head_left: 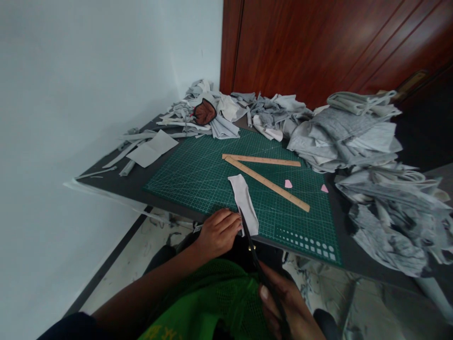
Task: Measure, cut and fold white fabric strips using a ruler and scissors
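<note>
A narrow white strip of fabric (247,200) lies on the green cutting mat (191,170), its lower end at the table's front edge. My left hand (220,232) has its fingers closed at the strip's lower left edge, pinching the cloth. Black scissors (252,250) are in my right hand (286,302), which is wrapped round the handles. Their blades point up and away from me, and the tips reach the strip's left side beside my left fingertips. Whether the blades are parted is hard to see.
Two wooden rulers (269,184) (265,161) form a V on the mat. Small pink pieces (288,183) lie to their right. Grey fabric piles (343,137) line the back and right side. A brown cloth piece (205,112) and a pale sheet (153,148) are at the left.
</note>
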A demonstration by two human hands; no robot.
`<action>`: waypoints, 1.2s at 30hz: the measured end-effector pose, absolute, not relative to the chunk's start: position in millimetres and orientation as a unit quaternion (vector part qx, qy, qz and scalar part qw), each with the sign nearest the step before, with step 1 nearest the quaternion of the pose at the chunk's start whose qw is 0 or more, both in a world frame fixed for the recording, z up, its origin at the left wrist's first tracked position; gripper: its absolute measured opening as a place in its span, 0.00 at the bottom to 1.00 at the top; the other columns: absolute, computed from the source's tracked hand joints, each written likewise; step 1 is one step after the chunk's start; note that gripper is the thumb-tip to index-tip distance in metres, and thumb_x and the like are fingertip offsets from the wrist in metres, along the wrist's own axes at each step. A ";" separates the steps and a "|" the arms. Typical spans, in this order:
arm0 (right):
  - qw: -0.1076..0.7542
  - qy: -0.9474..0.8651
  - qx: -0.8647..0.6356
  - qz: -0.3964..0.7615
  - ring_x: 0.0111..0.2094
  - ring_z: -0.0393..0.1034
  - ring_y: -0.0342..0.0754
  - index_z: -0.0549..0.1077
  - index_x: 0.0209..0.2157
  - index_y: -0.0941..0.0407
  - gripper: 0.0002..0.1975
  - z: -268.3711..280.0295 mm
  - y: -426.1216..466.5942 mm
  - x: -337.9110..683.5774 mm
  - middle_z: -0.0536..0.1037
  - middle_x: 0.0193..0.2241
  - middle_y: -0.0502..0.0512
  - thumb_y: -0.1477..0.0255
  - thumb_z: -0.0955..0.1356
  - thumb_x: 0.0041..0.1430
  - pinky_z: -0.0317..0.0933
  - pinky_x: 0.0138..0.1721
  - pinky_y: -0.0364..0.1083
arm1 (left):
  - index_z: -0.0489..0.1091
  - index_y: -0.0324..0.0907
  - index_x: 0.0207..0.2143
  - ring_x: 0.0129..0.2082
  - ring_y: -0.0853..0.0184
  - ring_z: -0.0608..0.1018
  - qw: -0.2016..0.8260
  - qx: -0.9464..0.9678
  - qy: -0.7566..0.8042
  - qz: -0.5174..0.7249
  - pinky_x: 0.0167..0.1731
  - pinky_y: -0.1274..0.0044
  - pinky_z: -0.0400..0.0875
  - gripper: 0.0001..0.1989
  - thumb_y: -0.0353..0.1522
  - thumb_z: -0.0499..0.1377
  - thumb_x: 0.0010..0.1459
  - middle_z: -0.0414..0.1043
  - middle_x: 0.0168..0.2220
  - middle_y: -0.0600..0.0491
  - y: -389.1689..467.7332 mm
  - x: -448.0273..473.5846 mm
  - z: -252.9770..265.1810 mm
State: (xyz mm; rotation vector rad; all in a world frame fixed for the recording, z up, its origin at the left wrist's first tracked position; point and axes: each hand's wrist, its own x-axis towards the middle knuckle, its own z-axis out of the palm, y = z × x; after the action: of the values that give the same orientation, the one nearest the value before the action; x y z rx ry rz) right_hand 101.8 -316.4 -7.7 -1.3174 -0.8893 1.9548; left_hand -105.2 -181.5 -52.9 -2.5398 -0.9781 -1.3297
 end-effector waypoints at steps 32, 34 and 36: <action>0.277 -0.370 -0.517 0.720 0.16 0.44 0.37 0.69 0.67 0.51 0.42 -7.5 -311.2 111.8 0.60 0.18 0.42 0.45 0.73 0.57 0.47 0.18 0.39 | 0.58 0.32 0.68 0.71 0.47 0.59 -0.028 -0.816 -0.498 -0.291 0.68 0.54 0.62 0.28 0.38 0.53 0.71 0.58 0.70 0.36 -161.3 -119.8 -29.6; 0.283 -0.370 -0.528 0.710 0.16 0.47 0.38 0.72 0.65 0.50 0.40 -4.8 -313.4 111.5 0.61 0.17 0.43 0.45 0.74 0.56 0.50 0.18 0.41 | 0.61 0.35 0.67 0.72 0.47 0.59 -0.033 -0.839 -0.499 -0.214 0.69 0.53 0.57 0.26 0.37 0.51 0.72 0.60 0.70 0.40 -147.5 -126.1 -23.7; 0.298 -0.368 -0.531 0.703 0.16 0.54 0.41 0.73 0.64 0.49 0.38 -3.6 -316.3 110.0 0.64 0.17 0.44 0.47 0.74 0.56 0.59 0.20 0.43 | 0.64 0.41 0.67 0.72 0.50 0.60 -0.043 -0.856 -0.487 -0.168 0.70 0.54 0.54 0.23 0.35 0.49 0.73 0.62 0.70 0.47 -134.4 -130.6 -19.0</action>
State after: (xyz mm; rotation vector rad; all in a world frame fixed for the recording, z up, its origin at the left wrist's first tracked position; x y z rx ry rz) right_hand 110.0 -316.3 -3.6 -1.4123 -0.9772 1.8672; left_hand -130.6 -134.4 -19.0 -2.7652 -1.5729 -0.5439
